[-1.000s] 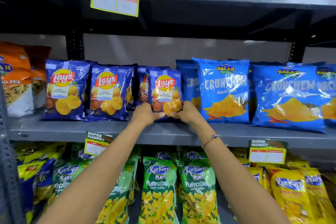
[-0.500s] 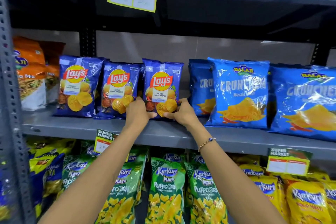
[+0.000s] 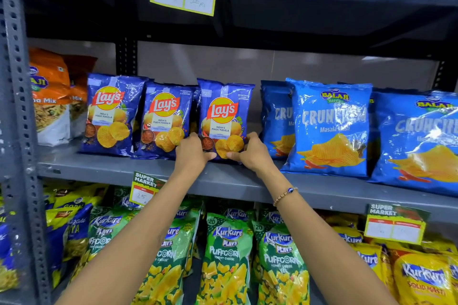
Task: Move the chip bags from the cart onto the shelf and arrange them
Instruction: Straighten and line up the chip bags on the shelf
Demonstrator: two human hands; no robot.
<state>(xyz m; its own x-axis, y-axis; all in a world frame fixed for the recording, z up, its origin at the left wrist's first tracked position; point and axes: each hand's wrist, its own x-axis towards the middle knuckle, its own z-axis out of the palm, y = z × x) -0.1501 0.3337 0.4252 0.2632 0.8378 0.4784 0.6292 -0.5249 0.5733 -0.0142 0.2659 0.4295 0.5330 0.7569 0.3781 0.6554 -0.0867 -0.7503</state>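
Note:
Three dark blue Lay's bags stand upright in a row on the grey middle shelf point(image 3: 111, 168). The rightmost Lay's bag point(image 3: 224, 116) is held at its bottom corners by both hands. My left hand point(image 3: 192, 153) grips its lower left corner, thumb on the front. My right hand point(image 3: 251, 153) grips the lower right corner. The middle Lay's bag point(image 3: 164, 119) and the left Lay's bag point(image 3: 110, 114) stand free beside it. The cart is out of view.
Light blue Balaji Crunchex bags point(image 3: 329, 129) stand to the right, with a narrow gap beside the held bag. Orange mix bags point(image 3: 49, 96) stand at far left. Green Kurkure Puffcorn bags point(image 3: 225, 260) fill the shelf below. A perforated grey upright point(image 3: 14, 82) borders the left.
The rightmost Lay's bag has been stood more upright and squared in line with the other two; both hands stay on its bottom corners. The camera has shifted left.

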